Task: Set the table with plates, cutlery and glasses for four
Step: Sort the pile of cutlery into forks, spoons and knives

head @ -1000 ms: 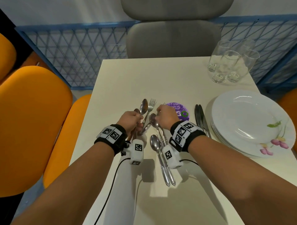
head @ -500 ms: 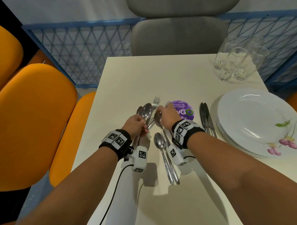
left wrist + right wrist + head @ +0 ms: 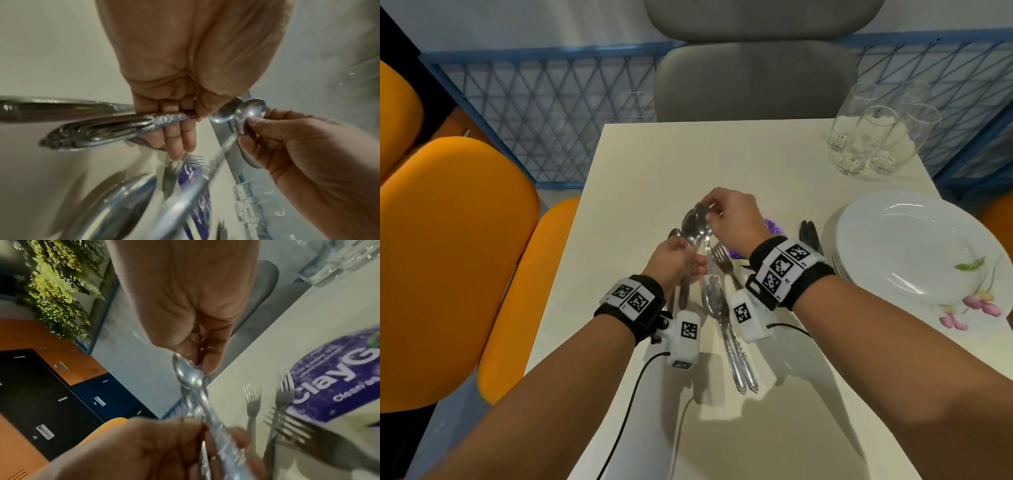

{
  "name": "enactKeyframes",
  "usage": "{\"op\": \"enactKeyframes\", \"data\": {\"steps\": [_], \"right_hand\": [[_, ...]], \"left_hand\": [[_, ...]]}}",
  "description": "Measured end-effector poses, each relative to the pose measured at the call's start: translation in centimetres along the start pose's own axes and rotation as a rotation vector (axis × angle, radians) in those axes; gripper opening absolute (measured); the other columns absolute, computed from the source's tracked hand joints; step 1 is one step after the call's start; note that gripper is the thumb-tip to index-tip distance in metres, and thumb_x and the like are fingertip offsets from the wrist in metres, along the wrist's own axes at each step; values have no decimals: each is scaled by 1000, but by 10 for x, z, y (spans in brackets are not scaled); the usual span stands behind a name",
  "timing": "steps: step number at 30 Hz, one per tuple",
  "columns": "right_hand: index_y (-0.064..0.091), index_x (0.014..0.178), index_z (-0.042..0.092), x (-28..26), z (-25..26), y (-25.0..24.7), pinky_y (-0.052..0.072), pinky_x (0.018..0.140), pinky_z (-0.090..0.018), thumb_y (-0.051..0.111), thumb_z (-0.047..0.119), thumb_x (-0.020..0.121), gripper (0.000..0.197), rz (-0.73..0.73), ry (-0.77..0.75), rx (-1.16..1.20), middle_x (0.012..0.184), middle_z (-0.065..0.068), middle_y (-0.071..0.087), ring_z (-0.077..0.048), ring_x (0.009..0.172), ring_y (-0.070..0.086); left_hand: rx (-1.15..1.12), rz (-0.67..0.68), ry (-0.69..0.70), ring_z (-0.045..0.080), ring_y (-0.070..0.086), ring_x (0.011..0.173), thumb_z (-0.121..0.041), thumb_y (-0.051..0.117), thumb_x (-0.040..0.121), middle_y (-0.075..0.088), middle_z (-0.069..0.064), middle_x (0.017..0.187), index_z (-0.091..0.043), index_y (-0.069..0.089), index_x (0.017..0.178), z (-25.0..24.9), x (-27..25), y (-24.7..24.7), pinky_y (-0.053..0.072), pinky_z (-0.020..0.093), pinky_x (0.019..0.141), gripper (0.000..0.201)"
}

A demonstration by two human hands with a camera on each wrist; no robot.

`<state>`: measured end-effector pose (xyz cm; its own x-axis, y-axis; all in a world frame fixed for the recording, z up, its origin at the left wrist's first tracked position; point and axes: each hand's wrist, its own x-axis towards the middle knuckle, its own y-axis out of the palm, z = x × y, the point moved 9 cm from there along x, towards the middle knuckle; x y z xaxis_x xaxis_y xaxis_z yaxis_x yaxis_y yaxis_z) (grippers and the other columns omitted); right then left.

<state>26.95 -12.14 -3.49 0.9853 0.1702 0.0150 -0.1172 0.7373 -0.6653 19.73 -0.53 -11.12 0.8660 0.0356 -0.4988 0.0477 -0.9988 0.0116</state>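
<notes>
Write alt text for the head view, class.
The left hand grips a bundle of spoons while the right hand pinches one spoon's bowl. Stacked plates and glasses wait on the table.

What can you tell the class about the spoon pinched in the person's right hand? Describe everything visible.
The spoon is shiny silver metal with an oval bowl and a slim, patterned handle. The right hand pinches its bowl between thumb and fingers, lifting it above the table. Its handle slants down towards the left hand, which grips a bundle of other spoon handles. Whether this handle sits inside that grip cannot be told.
</notes>
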Motion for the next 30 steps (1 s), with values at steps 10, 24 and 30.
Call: {"op": "enactKeyframes", "data": {"steps": [10, 24, 30], "right_hand": [[58, 92, 9, -31, -42, 27, 58, 69, -38, 71, 14, 83, 17, 115, 258, 56, 82, -9, 67, -25, 68, 69], [72, 103, 20, -66, -56, 55, 56, 77, -30, 67, 3, 83, 26, 396, 92, -186, 87, 5, 65, -13, 80, 65], [72, 97, 14, -51, -36, 31, 56, 59, -25, 64, -1, 85, 21, 259, 135, 117, 68, 10, 55, -11, 60, 57]], "left_hand": [[-15, 94, -100, 14, 42, 55, -6, 35, 100, 48, 4, 66, -6, 53, 94, 17, -17, 9, 40, 28, 55, 20], [31, 5, -110, 15, 46, 58, -9, 38, 99, 52, 7, 70, -3, 57, 97, 36, -16, -11, 41, 27, 55, 20], [-24, 47, -116, 17, 51, 58, -4, 35, 99, 55, 10, 72, -6, 54, 88, 41, -23, 0, 40, 25, 51, 22]]}}
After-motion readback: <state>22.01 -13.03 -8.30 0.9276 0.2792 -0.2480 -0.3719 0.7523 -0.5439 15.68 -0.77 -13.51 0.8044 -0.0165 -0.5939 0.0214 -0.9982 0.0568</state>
